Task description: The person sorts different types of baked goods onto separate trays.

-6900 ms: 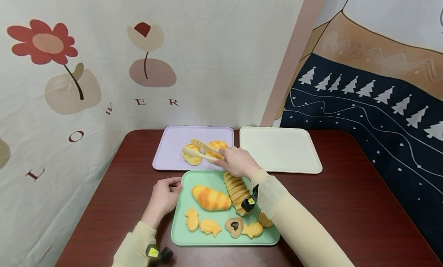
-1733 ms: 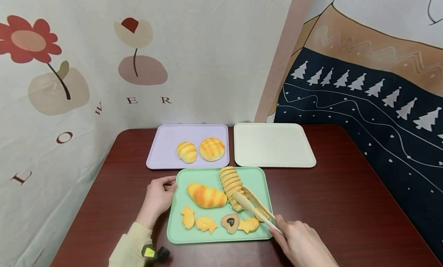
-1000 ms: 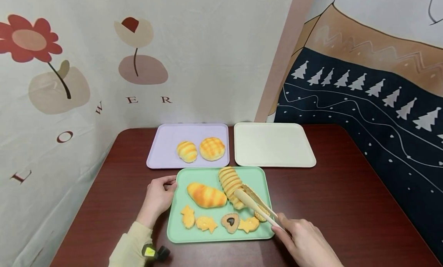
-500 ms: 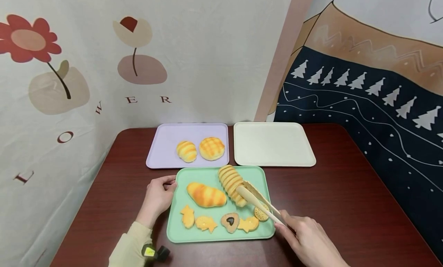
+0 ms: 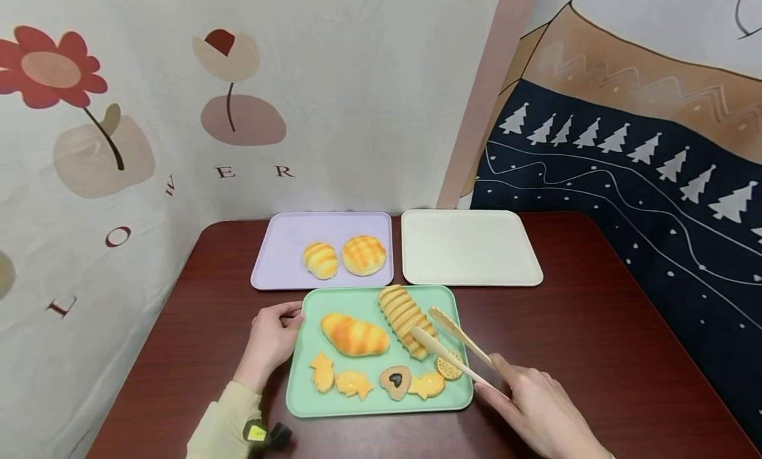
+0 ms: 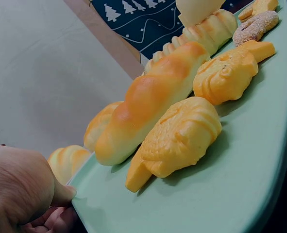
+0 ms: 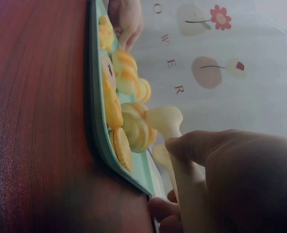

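My left hand [image 5: 275,345] pinches the left rim of the green tray [image 5: 381,407], thumb above and fingers below, as the left wrist view shows. In my right hand [image 5: 538,406] is a pair of cream tongs [image 5: 458,366], its arms spread apart. One tong tip lies over a long ridged bread [image 5: 400,310]; the other is just off its right side. Left of it lies a smooth golden bread roll [image 5: 354,335]. Along the tray's front are two fish-shaped cookies [image 5: 354,383], a heart cookie [image 5: 395,382], another yellow cookie [image 5: 427,385] and a round cookie [image 5: 449,366].
Behind the green tray, a purple tray [image 5: 280,260] holds a small striped bun [image 5: 321,260] and a round checked bun [image 5: 364,254]. A cream tray [image 5: 473,247] stands beside it on the right. All are on a dark wooden table [image 5: 595,327] against a fabric backdrop.
The right hand and tongs have come from the purple tray's buns to the ridged bread. In the last half second the tongs have spread and the bread has settled slightly. The left hand stays put.
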The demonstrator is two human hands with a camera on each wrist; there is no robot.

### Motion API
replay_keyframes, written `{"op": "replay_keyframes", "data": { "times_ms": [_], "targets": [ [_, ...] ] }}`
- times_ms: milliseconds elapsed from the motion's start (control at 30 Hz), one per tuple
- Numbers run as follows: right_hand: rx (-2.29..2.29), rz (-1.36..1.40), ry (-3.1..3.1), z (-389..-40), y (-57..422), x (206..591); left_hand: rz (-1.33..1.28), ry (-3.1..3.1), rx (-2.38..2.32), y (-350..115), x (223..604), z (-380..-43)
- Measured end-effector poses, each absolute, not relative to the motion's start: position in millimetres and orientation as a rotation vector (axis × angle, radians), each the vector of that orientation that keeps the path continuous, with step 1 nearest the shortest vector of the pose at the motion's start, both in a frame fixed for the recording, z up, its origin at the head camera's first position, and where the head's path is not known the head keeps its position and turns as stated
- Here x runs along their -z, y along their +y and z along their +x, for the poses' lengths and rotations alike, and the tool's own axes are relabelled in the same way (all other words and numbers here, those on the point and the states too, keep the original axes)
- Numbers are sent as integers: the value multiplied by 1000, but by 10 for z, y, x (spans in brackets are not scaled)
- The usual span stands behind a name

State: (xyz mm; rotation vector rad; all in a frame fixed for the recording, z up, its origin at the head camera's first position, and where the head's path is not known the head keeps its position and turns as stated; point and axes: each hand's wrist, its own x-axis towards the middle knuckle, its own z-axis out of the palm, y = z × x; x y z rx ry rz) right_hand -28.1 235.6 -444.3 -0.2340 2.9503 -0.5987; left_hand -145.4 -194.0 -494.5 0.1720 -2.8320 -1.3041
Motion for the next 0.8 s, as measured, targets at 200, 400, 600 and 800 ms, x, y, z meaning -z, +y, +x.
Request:
{"op": "replay_keyframes", "data": {
  "times_ms": [200, 400, 600, 800],
  "targets": [
    [554, -223, 2947, -280, 2326, 4445, 178, -2826, 1318, -1943, 4949, -1446],
    [527, -243, 2943, -257, 2306, 4479, 180, -2829, 1317, -1936, 4951, -1446],
    [559, -313, 2975, -246, 2320, 4489, 172, -2824, 1310, -1937, 4949, -1448],
    [660, -408, 3018, -247, 2350, 4508, 175, -2833, 1316, -1940, 4947, -1455]
  ]
}}
